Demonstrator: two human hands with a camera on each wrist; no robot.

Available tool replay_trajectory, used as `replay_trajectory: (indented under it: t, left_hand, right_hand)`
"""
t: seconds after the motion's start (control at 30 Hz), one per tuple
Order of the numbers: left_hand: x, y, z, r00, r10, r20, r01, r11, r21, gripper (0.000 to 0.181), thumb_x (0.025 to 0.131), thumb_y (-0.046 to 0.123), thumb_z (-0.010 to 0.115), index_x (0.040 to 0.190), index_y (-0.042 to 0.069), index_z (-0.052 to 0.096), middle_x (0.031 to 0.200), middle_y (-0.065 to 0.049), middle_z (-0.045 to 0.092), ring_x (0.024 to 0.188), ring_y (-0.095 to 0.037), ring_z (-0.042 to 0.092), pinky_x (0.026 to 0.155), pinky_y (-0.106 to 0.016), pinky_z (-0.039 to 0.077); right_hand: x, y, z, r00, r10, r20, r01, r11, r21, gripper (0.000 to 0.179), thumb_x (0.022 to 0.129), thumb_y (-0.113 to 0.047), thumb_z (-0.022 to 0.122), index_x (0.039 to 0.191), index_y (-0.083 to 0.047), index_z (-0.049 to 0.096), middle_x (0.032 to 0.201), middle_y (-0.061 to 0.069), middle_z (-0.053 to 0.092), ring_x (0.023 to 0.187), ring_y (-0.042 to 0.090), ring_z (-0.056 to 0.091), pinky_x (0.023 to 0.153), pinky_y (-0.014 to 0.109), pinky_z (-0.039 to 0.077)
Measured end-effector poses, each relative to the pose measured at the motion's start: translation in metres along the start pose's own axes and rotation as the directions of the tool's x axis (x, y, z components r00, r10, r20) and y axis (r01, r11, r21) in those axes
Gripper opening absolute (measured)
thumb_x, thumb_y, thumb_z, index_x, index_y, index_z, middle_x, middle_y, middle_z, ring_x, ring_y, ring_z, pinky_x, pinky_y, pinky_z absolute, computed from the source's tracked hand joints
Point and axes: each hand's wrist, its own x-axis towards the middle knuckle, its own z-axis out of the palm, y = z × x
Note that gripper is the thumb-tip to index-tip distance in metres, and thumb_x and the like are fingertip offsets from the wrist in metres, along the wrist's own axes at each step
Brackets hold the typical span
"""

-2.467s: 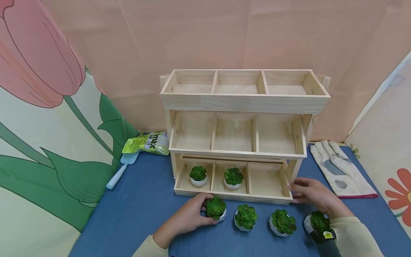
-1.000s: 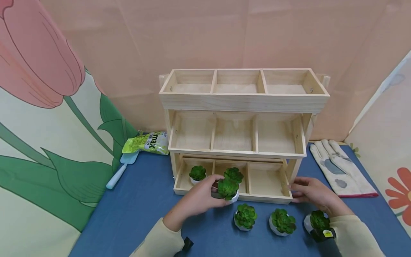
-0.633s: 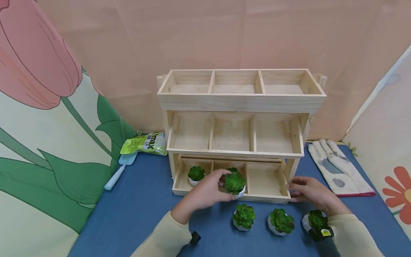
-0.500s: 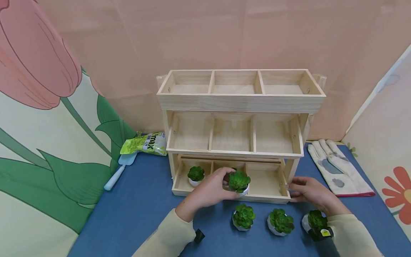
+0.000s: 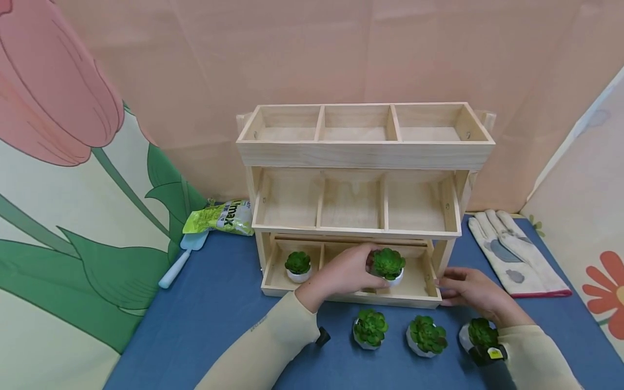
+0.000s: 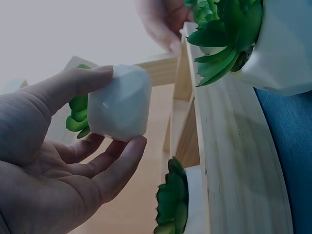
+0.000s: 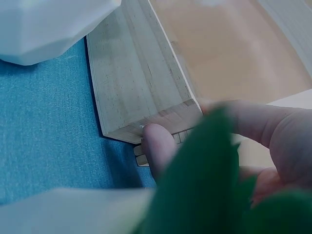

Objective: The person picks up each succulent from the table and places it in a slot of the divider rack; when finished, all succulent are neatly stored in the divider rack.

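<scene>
1. Three potted succulents (image 5: 370, 329) on the counter (image 5: 205, 314), in front of the wooden rack (image 5: 368, 155). Right sleeve (image 5: 538, 355) close by the rightmost; dragging it could tip that pot.
2. Right hand (image 5: 475, 294) pinches rack's bottom right end; a tug could shift everything.
3. Left hand (image 5: 352, 269) pinches the held succulent (image 5: 388, 264) over rack's bottom right compartment; smooth pot, fingertip grip, could slip.
4. Rack's bottom left compartment: another succulent (image 5: 298, 265), upright.

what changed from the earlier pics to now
The left hand, already gripping a plant, moved it up and rightward from in front of the bottom tray to above that tray's right side. Nothing was let go. The right hand stayed at the tray's right end, and the three other plants in front stayed put.
</scene>
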Motion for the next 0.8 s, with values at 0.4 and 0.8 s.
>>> replay_trajectory:
  t: [0.4, 0.8]
  left_hand:
    - [0.032, 0.006, 0.011, 0.999, -0.008, 0.044, 0.002, 0.989, 0.145, 0.068, 0.09, 0.034, 0.088, 0.149, 0.016, 0.059, 0.129, 0.001, 0.073, 0.103, -0.006, 0.067, 0.091, -0.023, 0.057]
    - [0.047, 0.008, 0.028, 0.999, 0.012, 0.045, -0.022, 0.972, 0.234, 0.052, 0.089, 0.033, 0.089, 0.135, 0.019, 0.068, 0.121, 0.005, 0.074, 0.097, -0.003, 0.066, 0.086, -0.02, 0.056]
  right_hand:
    - [0.002, -0.001, 0.0, 1.0, 0.021, -0.009, -0.021, 1.0, -0.005, 0.078, 0.109, -0.027, 0.063, 0.162, 0.017, 0.024, 0.16, 0.042, 0.04, 0.11, 0.024, 0.077, 0.09, 0.04, 0.069]
    - [0.002, -0.001, 0.001, 1.0, 0.007, -0.012, -0.007, 1.0, -0.002, 0.077, 0.109, -0.025, 0.063, 0.16, 0.018, 0.025, 0.16, 0.042, 0.041, 0.11, 0.024, 0.078, 0.089, 0.04, 0.069]
